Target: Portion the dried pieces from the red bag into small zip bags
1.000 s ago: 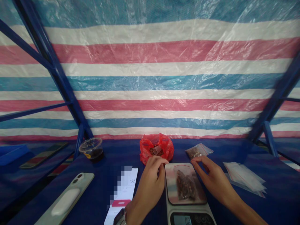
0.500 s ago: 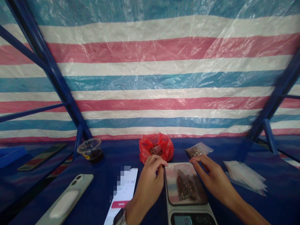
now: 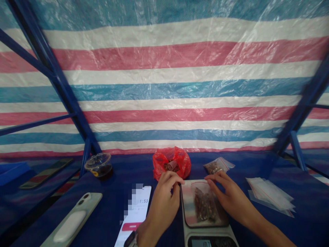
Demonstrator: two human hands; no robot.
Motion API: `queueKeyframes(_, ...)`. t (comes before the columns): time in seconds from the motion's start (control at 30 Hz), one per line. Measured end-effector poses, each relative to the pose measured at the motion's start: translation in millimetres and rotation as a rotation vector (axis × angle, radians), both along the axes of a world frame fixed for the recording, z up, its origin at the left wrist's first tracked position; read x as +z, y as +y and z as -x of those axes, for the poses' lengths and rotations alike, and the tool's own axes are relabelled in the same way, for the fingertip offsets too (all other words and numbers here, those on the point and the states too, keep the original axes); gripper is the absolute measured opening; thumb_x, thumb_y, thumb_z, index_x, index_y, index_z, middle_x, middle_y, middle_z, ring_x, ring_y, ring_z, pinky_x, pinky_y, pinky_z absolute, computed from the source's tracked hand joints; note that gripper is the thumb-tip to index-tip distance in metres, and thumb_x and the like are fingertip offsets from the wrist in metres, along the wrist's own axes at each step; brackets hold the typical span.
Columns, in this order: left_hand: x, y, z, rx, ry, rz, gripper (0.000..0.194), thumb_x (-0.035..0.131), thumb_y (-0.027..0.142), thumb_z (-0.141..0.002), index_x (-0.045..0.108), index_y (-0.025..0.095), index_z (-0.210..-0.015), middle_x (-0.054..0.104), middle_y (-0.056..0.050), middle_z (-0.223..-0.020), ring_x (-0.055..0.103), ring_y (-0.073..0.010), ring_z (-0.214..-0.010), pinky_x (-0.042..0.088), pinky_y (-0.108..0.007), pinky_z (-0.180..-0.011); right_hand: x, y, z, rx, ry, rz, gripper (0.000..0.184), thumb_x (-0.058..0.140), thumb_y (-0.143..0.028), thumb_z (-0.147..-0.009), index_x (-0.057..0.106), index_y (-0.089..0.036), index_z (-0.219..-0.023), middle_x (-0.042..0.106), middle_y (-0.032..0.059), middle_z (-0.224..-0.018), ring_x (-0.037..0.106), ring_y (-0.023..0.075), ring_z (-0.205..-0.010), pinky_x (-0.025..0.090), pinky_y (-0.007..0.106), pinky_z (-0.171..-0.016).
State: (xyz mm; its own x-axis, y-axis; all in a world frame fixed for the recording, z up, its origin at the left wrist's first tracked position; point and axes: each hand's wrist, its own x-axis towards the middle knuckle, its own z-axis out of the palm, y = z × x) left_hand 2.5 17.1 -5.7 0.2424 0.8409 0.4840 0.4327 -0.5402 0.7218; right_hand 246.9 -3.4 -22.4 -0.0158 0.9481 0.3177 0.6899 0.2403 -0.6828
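A clear zip-lock bag (image 3: 205, 204) with brown, chunky dried bits inside lies on the metal plate of a kitchen scale (image 3: 189, 221). The scale's display reads about 107, its decimal point unclear. My right hand (image 3: 230, 193) is at the bag's top right corner, thumb and index finger close together on its edge. Beside the scale's upper left corner rests my left hand (image 3: 166, 197), fingers loosely bent, thumb apart, nothing in it. A red plastic bag (image 3: 185, 163) behind my left hand stands open, holding brown bits and a small translucent cup (image 3: 171, 166).
Another filled zip-lock bag (image 3: 218, 166) lies behind my right hand, and flat zip-lock bags (image 3: 269, 195) lie to its right. Left are a lit phone (image 3: 136, 209), a second phone (image 3: 87, 202) with a white attachment, and a lidded cup (image 3: 99, 166) of dark liquid. Striped sheeting (image 3: 180, 92) rises behind.
My right hand has moved slightly left, from the scale's upper corner onto the bag's top corner. The scale reading went from 0 to about 109, then 107. My left hand stayed put.
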Motion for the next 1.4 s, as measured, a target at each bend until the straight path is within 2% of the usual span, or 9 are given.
queueKeyframes(0.13,-0.7,-5,-6,0.033,-0.001,0.022,0.030,0.043,0.013,-0.095,0.069,0.025,-0.085,0.070,-0.005,-0.097,0.065,-0.0242,-0.100,0.048,-0.037,-0.091,-2.2,3,2,0.000,-0.023,0.019,0.029,0.053,-0.041,-0.095,0.076,-0.024,-0.092,0.070,0.0100,-0.104,0.069,0.0280,-0.101,0.052,0.044,-0.099)
queueKeyframes(0.23,-3.0,-9,-14,0.097,-0.053,0.075,0.027,0.045,0.021,-0.098,0.071,0.024,-0.092,0.073,-0.007,-0.100,0.066,-0.0266,-0.104,0.048,-0.040,-0.095,6.1,6,8,0.034,0.079,0.014,0.026,0.056,-0.042,-0.092,0.074,-0.024,-0.088,0.073,0.0074,-0.095,0.070,0.0247,-0.089,0.056,0.038,-0.085)
queueKeyframes(0.33,-4.7,-8,-23,0.115,-0.172,0.255,0.029,0.044,0.036,-0.101,0.070,0.023,-0.100,0.076,-0.010,-0.105,0.069,-0.0283,-0.102,0.050,-0.040,-0.093,22.6,17,22,0.098,0.267,0.035,0.028,0.057,-0.046,-0.092,0.073,-0.023,-0.091,0.077,0.0050,-0.089,0.071,0.0227,-0.081,0.057,0.033,-0.075)
queueKeyframes(0.4,-4.7,-4,-27,0.074,-0.288,0.391,0.036,0.042,0.044,-0.103,0.069,0.022,-0.094,0.077,-0.010,-0.098,0.070,-0.0278,-0.094,0.051,-0.038,-0.085,34.5,32,34,0.122,0.345,0.020,0.028,0.058,-0.046,-0.091,0.073,-0.022,-0.093,0.079,0.0053,-0.088,0.073,0.0237,-0.083,0.057,0.034,-0.077)
queueKeyframes(0.57,-3.1,13,-29,0.112,-0.650,0.641,0.037,0.064,0.054,-0.092,0.064,0.020,-0.080,0.066,-0.002,-0.079,0.060,-0.0192,-0.078,0.044,-0.027,-0.070,53.0,85,72,0.108,0.260,0.056,0.025,0.059,-0.030,-0.081,0.072,-0.019,-0.100,0.080,0.0058,-0.083,0.075,0.0239,-0.076,0.056,0.033,-0.068)
queueKeyframes(0.77,1.5,22,-20,0.064,-0.785,0.864,0.037,0.062,0.051,-0.094,0.058,0.018,-0.079,0.053,0.003,-0.069,0.037,-0.0087,-0.053,0.023,-0.024,-0.052,54.7,119,107,0.161,0.130,0.072,0.009,0.064,-0.018,-0.068,0.071,-0.022,-0.072,0.075,0.0010,-0.067,0.070,0.0227,-0.067,0.051,0.030,-0.062)
queueKeyframes(0.97,6.7,24,-18,0.069,-0.860,0.951,0.033,0.053,0.042,-0.099,0.050,0.020,-0.074,0.047,0.006,-0.063,0.032,-0.0070,-0.049,0.019,-0.023,-0.051,48.4,125,116,0.140,0.071,0.061,0.010,0.065,-0.017,-0.067,0.071,-0.022,-0.073,0.073,0.0001,-0.063,0.068,0.0220,-0.063,0.049,0.030,-0.060)
queueKeyframes(1.13,3.1,29,-17,0.091,-0.847,0.973,0.034,0.060,0.045,-0.095,0.049,0.021,-0.073,0.044,0.008,-0.057,0.033,-0.0068,-0.046,0.016,-0.024,-0.050,42.7,122,112,0.136,0.087,0.066,0.016,0.059,-0.019,-0.072,0.072,-0.023,-0.080,0.075,-0.0011,-0.065,0.071,0.0215,-0.062,0.050,0.029,-0.057)
queueKeyframes(1.4,-4.6,28,-13,0.047,-0.838,0.962,0.033,0.064,0.047,-0.087,0.047,0.022,-0.075,0.039,0.010,-0.057,0.029,-0.0056,-0.045,0.014,-0.022,-0.048,40.6,113,97,0.132,0.106,0.043,0.015,0.062,-0.019,-0.075,0.075,-0.022,-0.084,0.082,0.0045,-0.085,0.077,0.0253,-0.078,0.057,0.034,-0.072)
